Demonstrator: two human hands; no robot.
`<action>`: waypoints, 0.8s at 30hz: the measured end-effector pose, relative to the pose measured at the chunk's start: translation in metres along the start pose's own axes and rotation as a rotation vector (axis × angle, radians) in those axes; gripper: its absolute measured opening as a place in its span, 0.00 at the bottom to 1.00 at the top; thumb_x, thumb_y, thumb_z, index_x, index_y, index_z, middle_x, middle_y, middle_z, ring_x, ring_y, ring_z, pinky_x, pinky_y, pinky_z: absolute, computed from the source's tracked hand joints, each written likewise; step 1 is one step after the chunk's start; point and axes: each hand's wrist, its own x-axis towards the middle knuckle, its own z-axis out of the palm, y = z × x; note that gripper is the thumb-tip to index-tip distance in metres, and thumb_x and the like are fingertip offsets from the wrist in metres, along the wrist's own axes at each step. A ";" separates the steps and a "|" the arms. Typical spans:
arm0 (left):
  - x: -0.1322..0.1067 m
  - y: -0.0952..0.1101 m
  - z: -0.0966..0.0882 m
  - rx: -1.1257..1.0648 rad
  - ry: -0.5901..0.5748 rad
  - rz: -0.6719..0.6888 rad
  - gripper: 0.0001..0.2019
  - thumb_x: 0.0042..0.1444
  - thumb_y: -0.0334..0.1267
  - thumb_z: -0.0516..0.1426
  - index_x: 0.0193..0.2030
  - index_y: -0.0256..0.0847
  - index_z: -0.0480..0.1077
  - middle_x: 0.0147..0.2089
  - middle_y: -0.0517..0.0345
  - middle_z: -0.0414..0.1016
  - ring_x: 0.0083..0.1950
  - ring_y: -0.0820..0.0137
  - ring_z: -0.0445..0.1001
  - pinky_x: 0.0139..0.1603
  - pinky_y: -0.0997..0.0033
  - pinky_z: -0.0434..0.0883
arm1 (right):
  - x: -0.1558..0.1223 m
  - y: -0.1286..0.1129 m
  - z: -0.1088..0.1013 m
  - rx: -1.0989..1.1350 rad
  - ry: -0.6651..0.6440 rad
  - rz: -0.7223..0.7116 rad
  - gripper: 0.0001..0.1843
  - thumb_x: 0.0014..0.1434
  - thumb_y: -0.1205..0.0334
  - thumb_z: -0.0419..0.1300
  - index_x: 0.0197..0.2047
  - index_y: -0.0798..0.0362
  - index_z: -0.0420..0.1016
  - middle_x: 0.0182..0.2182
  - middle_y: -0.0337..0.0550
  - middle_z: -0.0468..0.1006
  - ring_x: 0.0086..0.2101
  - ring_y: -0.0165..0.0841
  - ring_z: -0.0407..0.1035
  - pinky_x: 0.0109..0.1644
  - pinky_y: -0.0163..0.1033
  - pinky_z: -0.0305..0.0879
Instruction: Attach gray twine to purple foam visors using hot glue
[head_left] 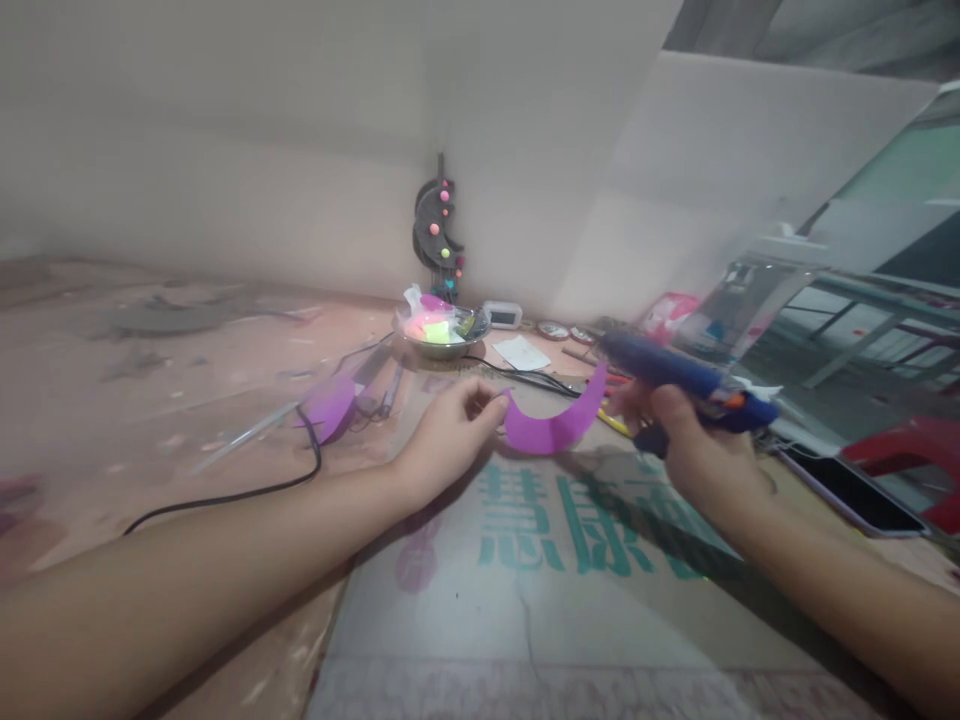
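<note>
My left hand (466,430) pinches the left tip of a purple crescent (551,432), a thin curved piece that looks like paper or felt. Wrapped round the handle of a blue glue gun (667,375) is my right hand (697,440), with the nozzle pointing left over the crescent's right tip. Whether the nozzle touches the crescent I cannot tell. Both hands are above a printed cardboard sheet (450,620) with green characters. Another purple piece (330,408) lies on the table to the left, beside a clear stick (247,437).
A metal bowl (444,345) of colourful bits stands at the back, below a dark crescent ornament (435,230). A black cable (225,497) runs across the left side. The phone (851,488) lies at right, near a clear plastic container (757,295) and a red stool (900,450).
</note>
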 end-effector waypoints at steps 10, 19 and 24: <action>0.002 -0.002 0.005 -0.408 -0.284 -0.181 0.17 0.54 0.50 0.61 0.34 0.37 0.65 0.24 0.66 0.64 0.23 0.78 0.63 0.25 0.78 0.60 | 0.061 0.012 -0.033 0.274 0.273 0.192 0.12 0.53 0.49 0.66 0.35 0.48 0.78 0.32 0.41 0.80 0.31 0.36 0.73 0.34 0.41 0.69; 0.002 -0.011 0.007 -0.290 -0.385 -0.100 0.17 0.55 0.50 0.61 0.35 0.36 0.67 0.29 0.63 0.66 0.27 0.78 0.65 0.30 0.76 0.62 | 0.120 0.035 0.020 -0.248 -0.171 0.211 0.21 0.55 0.49 0.65 0.46 0.55 0.79 0.40 0.50 0.83 0.41 0.41 0.75 0.44 0.41 0.69; 0.002 -0.006 0.007 -0.265 -0.393 -0.104 0.17 0.55 0.50 0.61 0.33 0.36 0.66 0.28 0.64 0.65 0.27 0.78 0.64 0.30 0.76 0.62 | 0.136 0.065 0.061 -0.289 -0.249 0.227 0.17 0.57 0.57 0.64 0.46 0.58 0.79 0.40 0.50 0.83 0.37 0.36 0.76 0.40 0.37 0.69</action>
